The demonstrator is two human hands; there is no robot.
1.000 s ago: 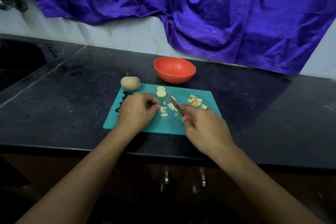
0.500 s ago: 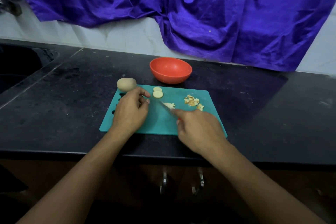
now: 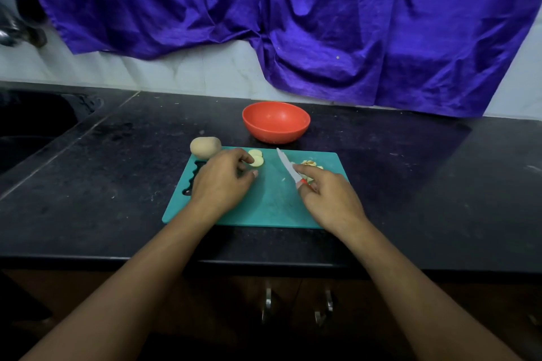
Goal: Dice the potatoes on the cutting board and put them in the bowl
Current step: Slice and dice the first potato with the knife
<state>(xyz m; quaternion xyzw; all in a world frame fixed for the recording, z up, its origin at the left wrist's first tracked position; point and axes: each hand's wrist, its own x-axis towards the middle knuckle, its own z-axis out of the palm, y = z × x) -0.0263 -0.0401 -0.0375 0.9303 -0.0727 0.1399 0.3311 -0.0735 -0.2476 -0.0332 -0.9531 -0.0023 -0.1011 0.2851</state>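
Note:
A teal cutting board (image 3: 269, 208) lies on the black counter. Two round potato slices (image 3: 256, 158) rest near its far edge, and my left hand (image 3: 221, 182) reaches them with its index fingertip touching the slices, fingers apart. My right hand (image 3: 328, 196) grips a small knife (image 3: 289, 167) with a red handle, blade pointing away and up-left, index finger along its spine. A pile of diced potato (image 3: 311, 165) lies at the board's far right, partly hidden by my right hand. A whole potato (image 3: 205, 147) sits at the board's far left corner. The orange bowl (image 3: 275, 121) stands behind the board.
A dark sink (image 3: 29, 132) is set into the counter at the left, with a tap (image 3: 11, 32) above it. A purple cloth (image 3: 293, 23) hangs over the white wall behind. Cabinet handles (image 3: 296, 306) show below the counter's front edge.
My left hand moved from the board's middle up to the round slices. The knife swept the cut pieces right into the diced pile, and its blade is now lifted.

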